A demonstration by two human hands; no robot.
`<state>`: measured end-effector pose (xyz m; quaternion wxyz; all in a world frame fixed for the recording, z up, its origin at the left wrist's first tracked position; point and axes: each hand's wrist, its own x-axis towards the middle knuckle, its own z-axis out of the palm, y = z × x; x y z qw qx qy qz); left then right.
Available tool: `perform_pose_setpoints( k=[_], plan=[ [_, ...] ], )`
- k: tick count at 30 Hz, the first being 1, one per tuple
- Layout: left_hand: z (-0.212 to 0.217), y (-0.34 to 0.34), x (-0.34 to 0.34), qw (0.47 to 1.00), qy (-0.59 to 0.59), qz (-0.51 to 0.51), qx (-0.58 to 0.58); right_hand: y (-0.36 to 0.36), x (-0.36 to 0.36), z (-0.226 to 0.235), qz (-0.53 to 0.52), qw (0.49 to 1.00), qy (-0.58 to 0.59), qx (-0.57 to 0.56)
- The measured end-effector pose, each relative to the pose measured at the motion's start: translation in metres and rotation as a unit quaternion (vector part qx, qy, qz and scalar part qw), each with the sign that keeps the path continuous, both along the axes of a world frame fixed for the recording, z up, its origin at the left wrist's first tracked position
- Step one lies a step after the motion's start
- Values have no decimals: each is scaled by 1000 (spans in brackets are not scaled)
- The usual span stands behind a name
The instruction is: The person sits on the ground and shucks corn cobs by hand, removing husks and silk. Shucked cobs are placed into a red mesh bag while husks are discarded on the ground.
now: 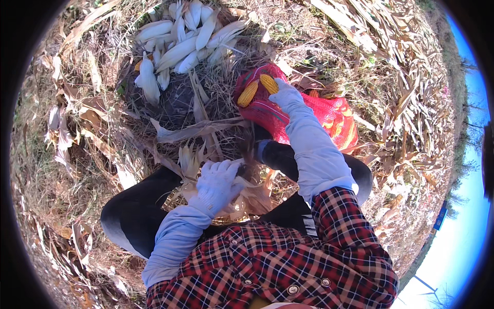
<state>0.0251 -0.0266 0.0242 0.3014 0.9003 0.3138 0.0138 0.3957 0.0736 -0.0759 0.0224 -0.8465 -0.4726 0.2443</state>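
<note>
The right hand [284, 95] seems to hold one yellow cob [268, 83], with the red bag [275, 123] under this grip; better to release low, gently. The left hand's [218, 181] grip I cannot tell.

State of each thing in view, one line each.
Left hand: gloved, fingers curled, grip unclear
Right hand: at right ear, grip unclear
Right ear: husked
Left ear: husked, on bag
Bag: lying down, ears inside
Pile: ears mostly in husk

Mesh bag [272, 121] partly hidden behind right sleeve [316, 147], shirt [257, 257] cropped below
</note>
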Motion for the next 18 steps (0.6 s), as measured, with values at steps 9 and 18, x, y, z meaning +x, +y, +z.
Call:
perform_pose_setpoints(
  k=[9,18],
  plan=[
    [4,13,3,998,-33,24,-43,1,-6,-77,166,983,-43,-73],
    [-7,15,2,996,13,10,-90,-9,-98,-81,247,923,184,-228]
  ],
)
